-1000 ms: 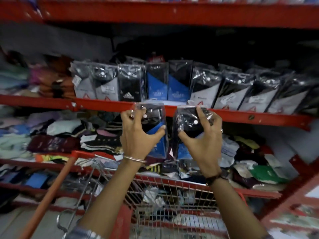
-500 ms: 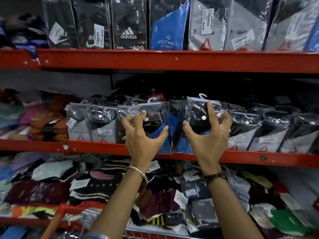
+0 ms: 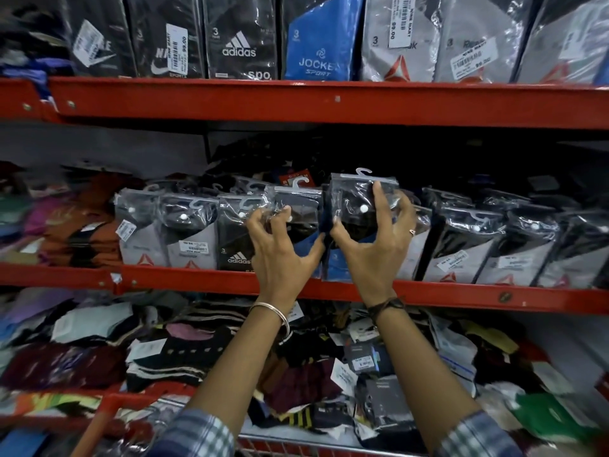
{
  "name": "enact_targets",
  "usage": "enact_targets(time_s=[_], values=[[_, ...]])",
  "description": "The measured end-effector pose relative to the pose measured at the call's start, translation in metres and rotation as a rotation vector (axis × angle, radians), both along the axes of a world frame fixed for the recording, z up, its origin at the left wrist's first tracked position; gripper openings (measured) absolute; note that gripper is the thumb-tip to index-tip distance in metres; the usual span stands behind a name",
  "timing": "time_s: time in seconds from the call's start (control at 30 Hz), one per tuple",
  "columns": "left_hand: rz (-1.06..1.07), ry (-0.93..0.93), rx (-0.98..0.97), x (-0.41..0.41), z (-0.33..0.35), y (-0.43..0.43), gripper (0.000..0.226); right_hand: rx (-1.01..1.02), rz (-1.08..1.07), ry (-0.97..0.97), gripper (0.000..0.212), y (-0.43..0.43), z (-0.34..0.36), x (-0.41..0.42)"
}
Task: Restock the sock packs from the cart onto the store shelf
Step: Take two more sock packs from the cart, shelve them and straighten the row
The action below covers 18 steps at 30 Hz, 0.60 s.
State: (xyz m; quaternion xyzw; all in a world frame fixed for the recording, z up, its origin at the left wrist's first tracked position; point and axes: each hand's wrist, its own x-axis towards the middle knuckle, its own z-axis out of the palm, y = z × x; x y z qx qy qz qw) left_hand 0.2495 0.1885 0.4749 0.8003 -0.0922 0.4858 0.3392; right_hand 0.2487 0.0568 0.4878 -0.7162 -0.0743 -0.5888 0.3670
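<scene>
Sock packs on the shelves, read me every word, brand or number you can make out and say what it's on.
"3" and "adidas": black pack, top shelf.
"3", "JOCKE", "SPORT": blue pack, top shelf.
"NINE MART", "99.00": tag on grey pack.
"3", "adidas": black pack, middle shelf.
Other price tags and the packs in the left hand and right hand: too blurred.

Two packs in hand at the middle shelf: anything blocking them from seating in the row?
Nothing visible does. The left hand and right hand each hold a sock pack already at the middle shelf lip, in the slot between the Adidas pack and the grey packs.
</scene>
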Motion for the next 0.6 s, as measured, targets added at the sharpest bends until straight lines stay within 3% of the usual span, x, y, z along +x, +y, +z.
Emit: enact_targets(time_s=[0.2,0.6], values=[[-0.012,0.003,0.021,0.006,-0.003,0.0,0.062,-0.042,-0.001,-0.119,0.057,-0.003,-0.011,0.004],[-0.041,0.081,0.145,0.019,-0.027,0.008,0.052,-0.025,-0.016,-0.082,0.064,0.005,-0.017,-0.002]])
